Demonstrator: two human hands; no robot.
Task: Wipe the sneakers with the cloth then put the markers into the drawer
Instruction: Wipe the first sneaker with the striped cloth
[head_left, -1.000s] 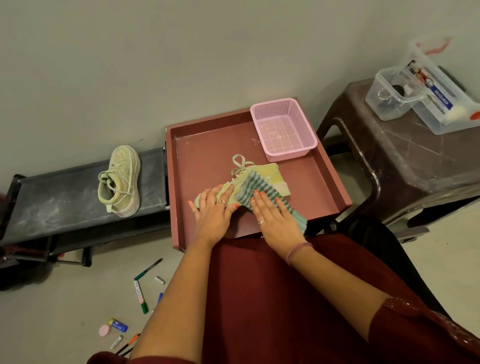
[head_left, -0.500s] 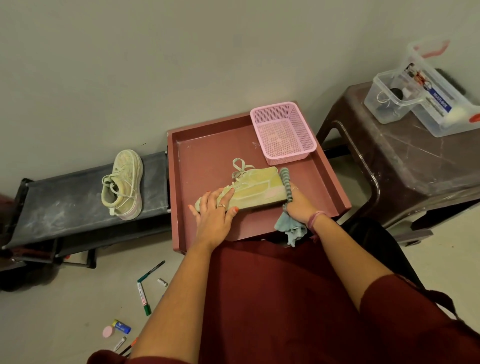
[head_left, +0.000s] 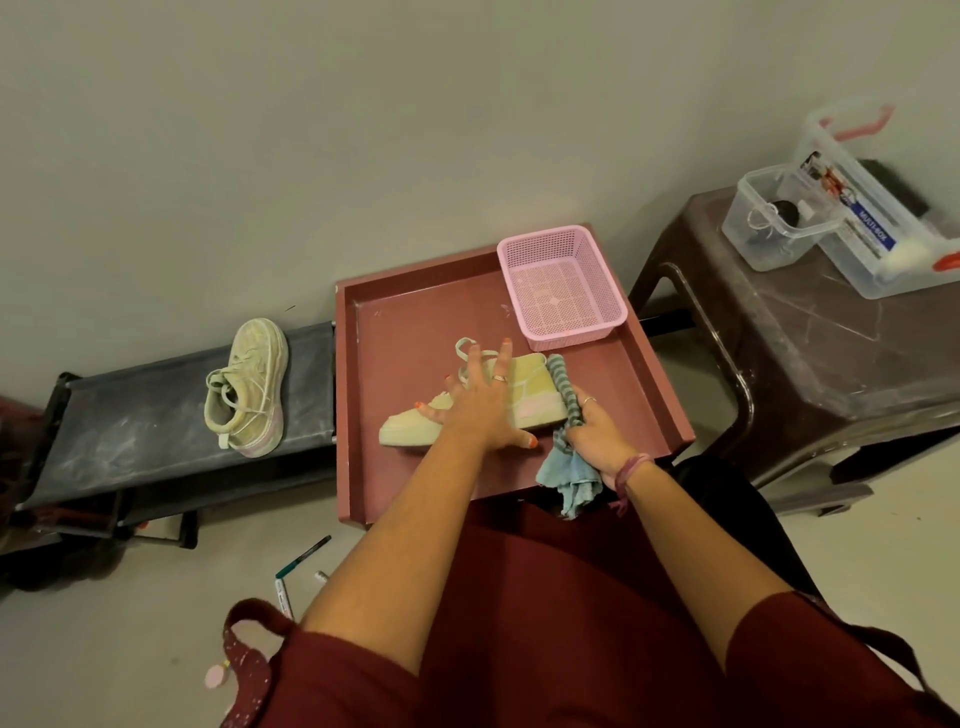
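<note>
While left hand (head_left: 483, 410), fingers (head_left: 474, 364) spread wide, is pinning sneaker (head_left: 524, 402) at frame centre, right hand (head_left: 597, 441) is gripping cloth (head_left: 563, 384) against heel; wiping firmly, keeping shoe braced.

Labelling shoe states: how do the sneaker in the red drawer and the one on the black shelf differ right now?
The drawer sneaker lies on its side with its sole towards the person; the shelf sneaker rests alone with its opening showing. The left hand presses flat on the drawer sneaker while the right hand holds the cloth at its heel; nothing touches the shelf sneaker. Both are pale yellow-green.
</note>
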